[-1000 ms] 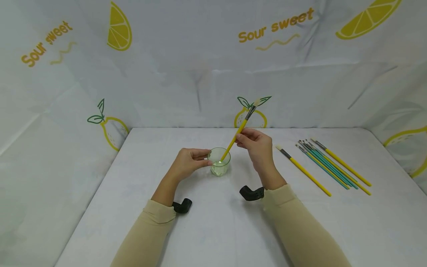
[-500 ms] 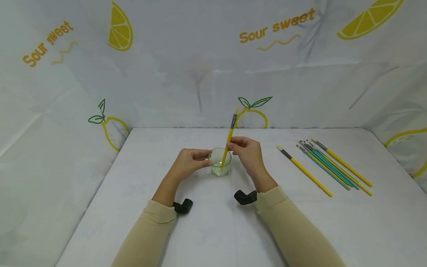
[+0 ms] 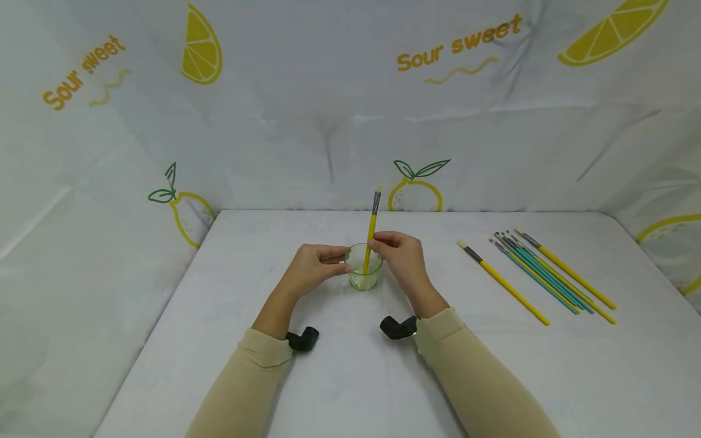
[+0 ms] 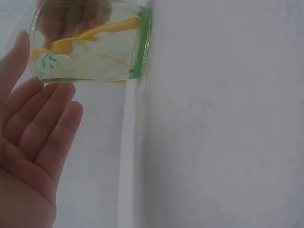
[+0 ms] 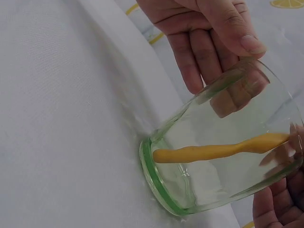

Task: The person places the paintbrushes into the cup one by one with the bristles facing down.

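A clear glass with a greenish base stands on the white table. My left hand holds it near the rim on its left side, thumb in front and fingers behind. A yellow-handled paintbrush stands nearly upright in the glass, pale bristles up. My right hand pinches its handle between thumb and fingers, right at the glass's right rim. The right wrist view shows the brush's rounded handle end down by the glass's base. In the left wrist view the handle shows through the glass wall.
To the right lies a single yellow paintbrush. Beyond it is a loose bundle of teal and yellow paintbrushes, bristles pointing away. A white lemon-print cloth hangs behind the table.
My right hand has moved left and lower, toward the glass. The paintbrush has gone from a slant to nearly upright, its handle end deeper inside. My left hand has kept its hold on the glass.
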Demonstrator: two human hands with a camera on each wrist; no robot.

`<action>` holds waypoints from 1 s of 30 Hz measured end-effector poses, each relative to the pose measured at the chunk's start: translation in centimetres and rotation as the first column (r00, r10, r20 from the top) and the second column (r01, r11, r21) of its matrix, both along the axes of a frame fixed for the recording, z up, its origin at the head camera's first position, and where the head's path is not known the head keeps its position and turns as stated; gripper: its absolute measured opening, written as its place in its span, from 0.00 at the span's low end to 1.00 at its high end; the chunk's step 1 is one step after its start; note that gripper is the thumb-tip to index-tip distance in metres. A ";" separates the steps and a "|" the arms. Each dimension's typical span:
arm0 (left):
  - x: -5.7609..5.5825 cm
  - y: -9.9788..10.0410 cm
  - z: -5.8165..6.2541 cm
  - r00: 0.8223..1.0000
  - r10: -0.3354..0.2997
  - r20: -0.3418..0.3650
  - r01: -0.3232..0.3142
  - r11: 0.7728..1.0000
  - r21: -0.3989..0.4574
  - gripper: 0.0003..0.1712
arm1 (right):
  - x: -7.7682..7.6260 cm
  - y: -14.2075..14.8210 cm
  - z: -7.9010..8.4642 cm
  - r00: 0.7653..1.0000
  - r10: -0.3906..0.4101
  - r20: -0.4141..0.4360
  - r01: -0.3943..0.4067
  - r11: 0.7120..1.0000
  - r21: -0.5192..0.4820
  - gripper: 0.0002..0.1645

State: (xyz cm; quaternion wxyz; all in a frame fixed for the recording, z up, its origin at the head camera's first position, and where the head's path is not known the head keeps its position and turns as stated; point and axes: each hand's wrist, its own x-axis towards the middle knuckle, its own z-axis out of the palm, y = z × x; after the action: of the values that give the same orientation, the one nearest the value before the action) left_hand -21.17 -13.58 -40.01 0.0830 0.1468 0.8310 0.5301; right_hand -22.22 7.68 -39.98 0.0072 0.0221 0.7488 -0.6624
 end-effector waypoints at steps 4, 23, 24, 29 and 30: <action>-0.1 0.0 -0.1 1.000 -0.007 0.014 0.007 1.000 0.019 0.32 | 0.0 -0.1 -0.1 1.000 0.008 -0.006 -0.008 1.000 0.005 0.19; 0.0 -0.1 -0.1 1.000 0.016 0.025 -0.016 1.000 -0.014 0.35 | 0.0 0.0 -0.2 0.999 0.030 -0.019 -0.030 0.999 0.035 0.19; 0.0 -0.1 -0.1 1.000 0.014 0.023 -0.013 1.000 -0.014 0.35 | 0.0 0.1 -0.2 0.999 0.030 -0.019 -0.030 0.999 0.041 0.19; -0.1 0.0 0.0 0.999 0.015 0.047 -0.014 1.000 -0.021 0.31 | 0.2 0.7 0.3 0.996 0.043 -0.075 -0.032 0.990 0.135 0.23; -0.1 0.0 0.0 0.998 0.020 0.057 -0.019 1.000 -0.017 0.31 | 0.2 1.0 0.4 0.995 0.048 -0.092 -0.032 0.986 0.164 0.24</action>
State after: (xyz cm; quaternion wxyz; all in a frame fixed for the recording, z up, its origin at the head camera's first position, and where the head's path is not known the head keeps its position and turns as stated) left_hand -21.29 -13.57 -39.99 0.1030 0.1228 0.8340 0.5280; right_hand -21.98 8.70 -39.59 -0.0171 -0.0241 0.7999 -0.5994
